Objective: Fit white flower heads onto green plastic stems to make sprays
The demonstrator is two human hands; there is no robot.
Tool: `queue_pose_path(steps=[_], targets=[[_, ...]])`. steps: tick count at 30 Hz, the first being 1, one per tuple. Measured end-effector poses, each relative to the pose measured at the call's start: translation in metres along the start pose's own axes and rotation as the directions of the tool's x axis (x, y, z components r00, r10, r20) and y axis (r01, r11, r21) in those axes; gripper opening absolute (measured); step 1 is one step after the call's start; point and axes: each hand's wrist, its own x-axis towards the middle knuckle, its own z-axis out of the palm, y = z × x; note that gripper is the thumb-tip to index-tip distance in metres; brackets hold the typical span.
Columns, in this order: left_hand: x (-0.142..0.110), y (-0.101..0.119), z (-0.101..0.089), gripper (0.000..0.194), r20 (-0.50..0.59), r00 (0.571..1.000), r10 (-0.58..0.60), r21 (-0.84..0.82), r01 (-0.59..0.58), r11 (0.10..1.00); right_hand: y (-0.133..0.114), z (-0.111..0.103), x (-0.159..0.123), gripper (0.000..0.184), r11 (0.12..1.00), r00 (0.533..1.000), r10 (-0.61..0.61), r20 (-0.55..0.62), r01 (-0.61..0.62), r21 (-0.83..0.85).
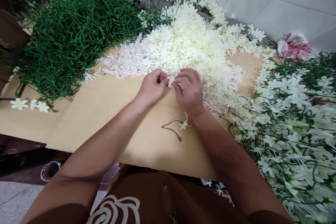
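The tiny white flower piece (170, 80) is kinda pinched right between the left hand (152, 86) and the right hand (190, 90), fingertips nearly closed from either side, neither hand nearer, long axis too small to tell, by the blossom pile (189, 42).

Tan board (99, 101) carries green stems (78, 35), white sprigs (128, 57), pale flowers (189, 42)

The flower pile (189, 38) was lit brightest, and its middle was nearly washed out. The tiled wall (246, 1) behind it was left greyer. Soft shadows were cast on the board (147, 129) in front of it. Far from it, the picture's edges were stretched and smeared.
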Motion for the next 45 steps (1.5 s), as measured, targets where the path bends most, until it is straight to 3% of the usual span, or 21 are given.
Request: queue_pose_path(steps=[9, 14, 20, 25, 28, 33, 36, 38, 40, 45], targets=[[-0.001, -0.003, 0.002, 0.015, 0.041, 0.999, -0.002, -0.072, 0.005, 0.997, 0.004, 0.004, -0.003, 0.016, 0.995, 0.998, 0.064, 0.018, -0.065, 0.079], [-0.001, 0.0, -0.002, 0.011, 0.095, 0.995, -0.013, -0.107, 0.024, 0.994, 0.002, 0.001, -0.004, 0.011, 0.941, 0.972, 0.232, 0.044, -0.236, 0.241], [-0.003, 0.001, -0.003, 0.013, 0.097, 0.995, -0.022, -0.15, 0.037, 0.988, -0.004, 0.002, -0.005, 0.02, 0.746, 0.878, 0.402, 0.261, -0.479, 0.462], [-0.005, 0.001, -0.002, 0.011, 0.109, 0.994, -0.005, -0.195, 0.027, 0.98, -0.007, 0.001, -0.001, 0.028, 0.687, 0.848, 0.458, 0.266, -0.528, 0.5], [-0.004, 0.003, -0.004, 0.007, 0.111, 0.994, 0.014, -0.22, 0.011, 0.975, -0.007, -0.001, 0.003, 0.033, 0.598, 0.801, 0.522, 0.294, -0.589, 0.543], [-0.005, 0.004, -0.005, 0.008, 0.128, 0.992, 0.0, -0.195, 0.025, 0.98, 0.002, -0.001, 0.006, 0.043, 0.329, 0.698, 0.626, 0.348, -0.641, 0.693], [-0.007, 0.002, -0.002, 0.006, 0.115, 0.993, 0.013, -0.179, 0.007, 0.984, 0.003, 0.0, 0.004, 0.043, 0.123, 0.674, 0.607, 0.421, -0.603, 0.788], [-0.007, 0.001, -0.001, 0.008, 0.093, 0.995, 0.023, -0.194, -0.005, 0.981, 0.002, 0.002, 0.003, 0.041, 0.031, 0.664, 0.593, 0.456, -0.585, 0.81], [-0.008, 0.0, 0.0, 0.009, 0.088, 0.996, 0.026, -0.211, -0.007, 0.977, -0.001, 0.003, 0.002, 0.041, -0.003, 0.657, 0.587, 0.472, -0.581, 0.814], [-0.008, -0.001, -0.001, 0.011, 0.147, 0.987, 0.07, -0.22, -0.036, 0.975, -0.005, 0.002, 0.004, 0.039, 0.017, 0.677, 0.54, 0.5, -0.603, 0.798]])
